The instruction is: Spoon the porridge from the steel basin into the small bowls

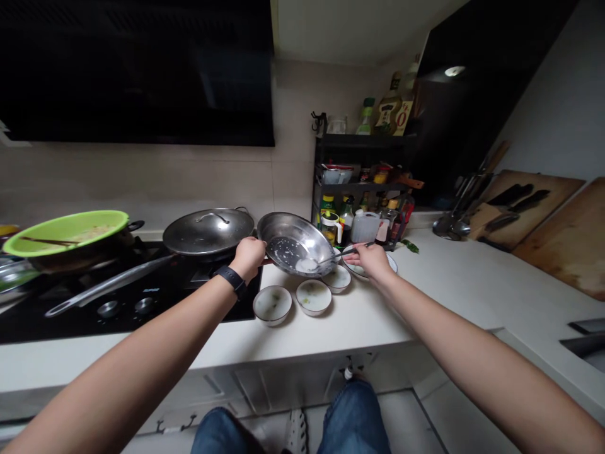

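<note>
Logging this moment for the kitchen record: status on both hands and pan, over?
Left hand: holding tilted pan. Right hand: holding ladle, head in pan. Bowls nearby; pan partly hides one.

My left hand [249,255] grips the tilted metal pan [316,241] at its near left side. My right hand [370,260] holds a long-handled utensil [344,253], its lower end at white residue [308,265] inside. Bowls [273,321] of whitish liquid stand near on the white counter [454,277].

A red "0" stands on the tall bottle [403,118], and the cooktop [172,284] bears, apparently, "SUPOR".
</note>
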A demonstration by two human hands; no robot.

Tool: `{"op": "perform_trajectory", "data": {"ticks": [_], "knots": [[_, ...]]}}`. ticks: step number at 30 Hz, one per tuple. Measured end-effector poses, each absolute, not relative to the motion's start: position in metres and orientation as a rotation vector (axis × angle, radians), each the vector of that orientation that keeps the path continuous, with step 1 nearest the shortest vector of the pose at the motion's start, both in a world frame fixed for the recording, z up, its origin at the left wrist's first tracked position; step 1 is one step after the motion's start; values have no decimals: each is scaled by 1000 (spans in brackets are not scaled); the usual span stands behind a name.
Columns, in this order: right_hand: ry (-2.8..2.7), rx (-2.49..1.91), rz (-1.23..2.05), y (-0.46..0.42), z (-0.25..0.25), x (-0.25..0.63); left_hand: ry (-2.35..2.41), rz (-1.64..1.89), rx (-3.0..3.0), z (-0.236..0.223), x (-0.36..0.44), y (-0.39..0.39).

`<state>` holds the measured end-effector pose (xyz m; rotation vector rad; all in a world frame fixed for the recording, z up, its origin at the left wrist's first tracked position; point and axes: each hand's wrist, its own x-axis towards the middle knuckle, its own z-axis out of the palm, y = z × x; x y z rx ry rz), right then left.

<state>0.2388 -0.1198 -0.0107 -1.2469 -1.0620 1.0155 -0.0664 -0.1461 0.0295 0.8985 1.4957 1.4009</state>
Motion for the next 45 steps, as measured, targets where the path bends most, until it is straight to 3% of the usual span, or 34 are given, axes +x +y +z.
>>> {"op": "perform_trajectory", "data": {"ticks": [15,24,30,33,36,38,45], "knots": [[-860,-1285,929,-139,39,309,1532,1449,843,31,-75,-144],[-897,-1428,632,-137,23,370,1549,1435,869,29,-78,-143],[-1534,-1690,194,-143,1,378,1547,1427,907,27,-82,-143],[-2059,-1530,-155,-151,-4,375,1540,1440,902,27,-82,-143],[-2236,-1312,-316,-159,0,361,1533,1450,883,27,-82,-142],[-2131,-1227,-249,-161,6,343,1526,1452,866,27,-82,-141],[-1760,-1048,434,-139,9,256,1525,1440,881,29,-83,-144]]}}
